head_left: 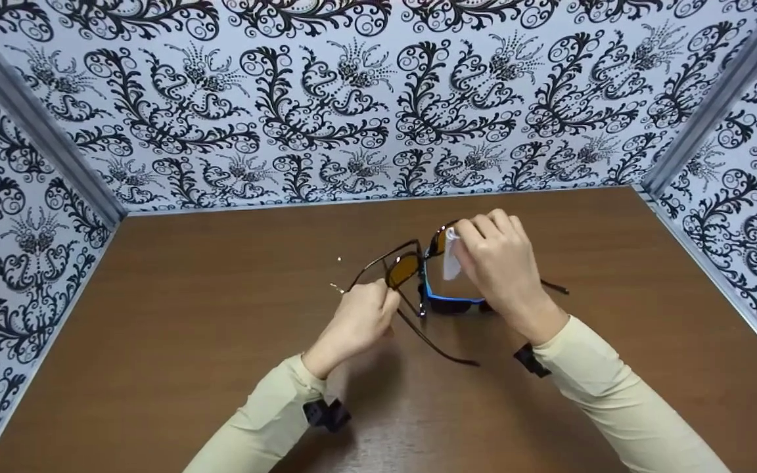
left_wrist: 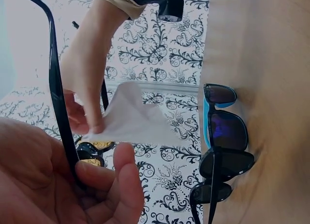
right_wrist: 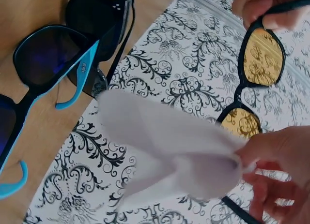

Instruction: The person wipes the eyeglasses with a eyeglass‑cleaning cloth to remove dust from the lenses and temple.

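Observation:
Black-framed glasses with yellow lenses (right_wrist: pixel 264 57) are held up above the table. My left hand (head_left: pixel 362 315) grips them at one end, by the hinge, with a black temple arm (left_wrist: pixel 57 88) passing between thumb and fingers in the left wrist view. My right hand (head_left: pixel 500 263) pinches a thin white cloth (right_wrist: pixel 164 156) right at the far lens, which it partly hides in the right wrist view. Most of the cloth hangs loose from the fingers. Below lie black sunglasses with blue inner sides (left_wrist: pixel 227 129) and, beside them, all-black sunglasses (left_wrist: pixel 225 162).
The brown wooden table (head_left: pixel 221 276) carries both pairs of sunglasses, under the hands. A small shiny thing (head_left: pixel 338 288) shows left of the glasses. Patterned white panels (head_left: pixel 326 98) stand at the back and both sides, joined by grey corner posts (head_left: pixel 713 92).

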